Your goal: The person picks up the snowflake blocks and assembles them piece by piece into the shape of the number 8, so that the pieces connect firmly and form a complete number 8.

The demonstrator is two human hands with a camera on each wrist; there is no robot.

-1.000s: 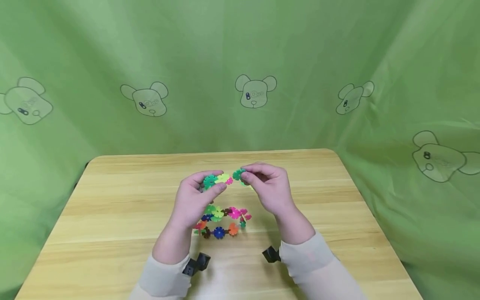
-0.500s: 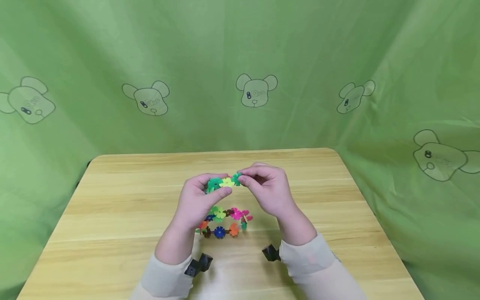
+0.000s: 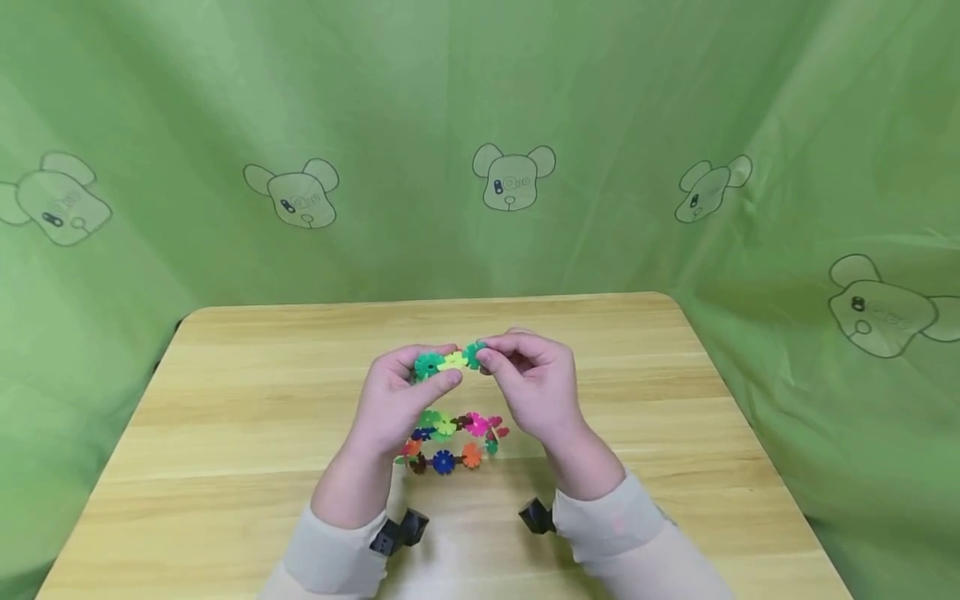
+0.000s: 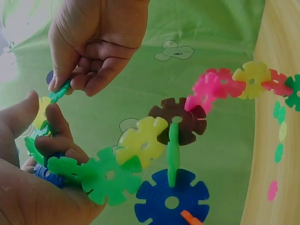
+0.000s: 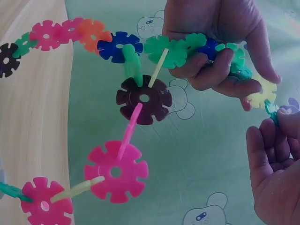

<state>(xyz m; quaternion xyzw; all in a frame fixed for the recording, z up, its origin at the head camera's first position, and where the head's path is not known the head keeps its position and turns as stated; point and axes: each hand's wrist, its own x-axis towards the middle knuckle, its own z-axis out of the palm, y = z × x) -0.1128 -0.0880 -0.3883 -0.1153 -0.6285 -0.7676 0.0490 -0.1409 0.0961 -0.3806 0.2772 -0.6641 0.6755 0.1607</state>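
Note:
In the head view my left hand grips one end of a chain of notched plastic flower discs, with a yellow disc between thumb and fingers. My right hand pinches a dark green disc against that yellow one; whether their slots interlock cannot be seen. Below the hands hangs a loop of linked discs, including a blue disc and an orange disc. The left wrist view has a light green disc by the left palm, joined towards a brown disc. Fingers hide part of the chain.
A wooden table lies under the hands. Green cloth with mouse-head drawings hangs behind and at both sides. Several small discs, among them a pink disc, lie on the table in the left wrist view. Black wrist cameras sit by both cuffs.
The right hand has brought its dark green disc left, against the yellow disc in the left hand. The left hand has shifted slightly right. In the last half second little has moved.

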